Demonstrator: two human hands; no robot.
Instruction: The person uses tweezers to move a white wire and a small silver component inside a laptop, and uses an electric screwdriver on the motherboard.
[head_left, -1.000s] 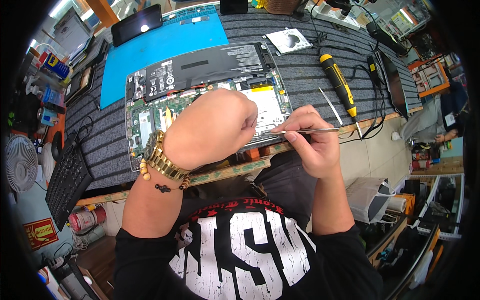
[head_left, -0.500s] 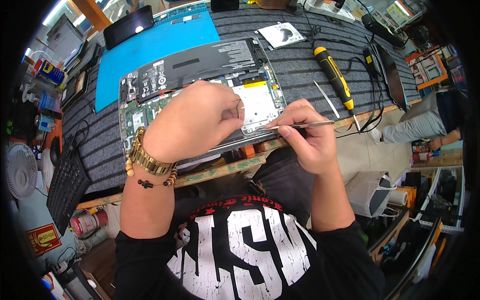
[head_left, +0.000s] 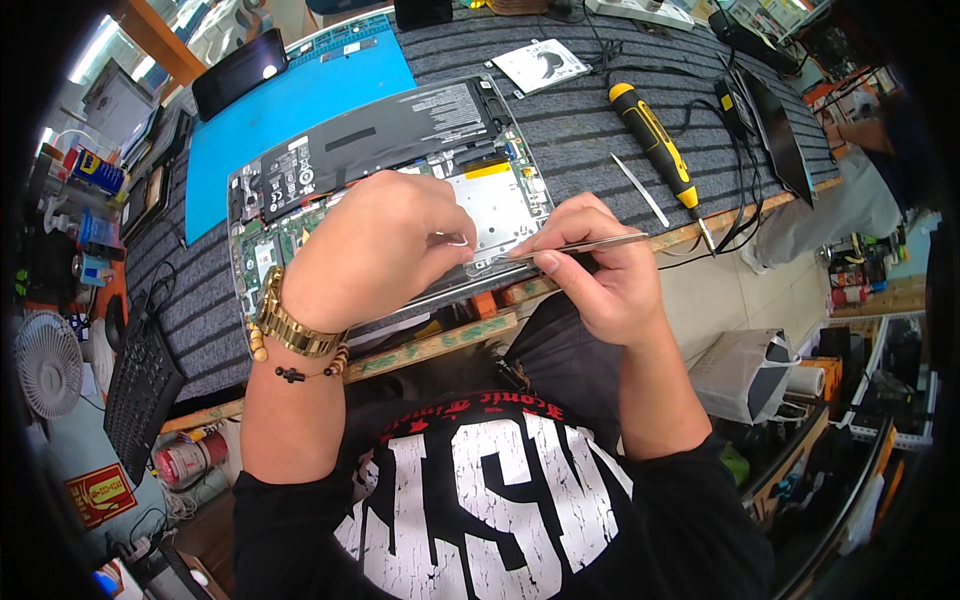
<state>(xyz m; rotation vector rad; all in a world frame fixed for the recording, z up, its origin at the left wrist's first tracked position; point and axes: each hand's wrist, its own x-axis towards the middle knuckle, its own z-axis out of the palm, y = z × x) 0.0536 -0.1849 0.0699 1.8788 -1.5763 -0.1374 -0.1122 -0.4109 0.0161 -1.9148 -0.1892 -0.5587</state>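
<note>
An opened laptop base [head_left: 300,222] lies before me on the bench, its black battery [head_left: 370,130], green circuit board and a silver plate [head_left: 497,212] bare. My right hand [head_left: 600,268] pinches slim metal tweezers [head_left: 612,242]; their tip points left, at the laptop's near edge beside the silver plate. Over the board is my left hand [head_left: 385,235], with a gold watch on its wrist. Its thumb and forefinger are closed near the tweezers' tip, around something thin and small that I cannot make out. This hand hides part of the board.
A yellow-black screwdriver [head_left: 655,145] and a thin pale pry tool [head_left: 640,190] lie right of the laptop. Behind are a hard drive [head_left: 540,66], a blue mat [head_left: 300,95] and a phone [head_left: 240,75]. A keyboard [head_left: 142,365] stands at left; cables run along the right.
The whole view has shifted slightly. My left fingers have turned, and the thin piece at them lies flatter. The tweezers stay at the laptop's near edge.
</note>
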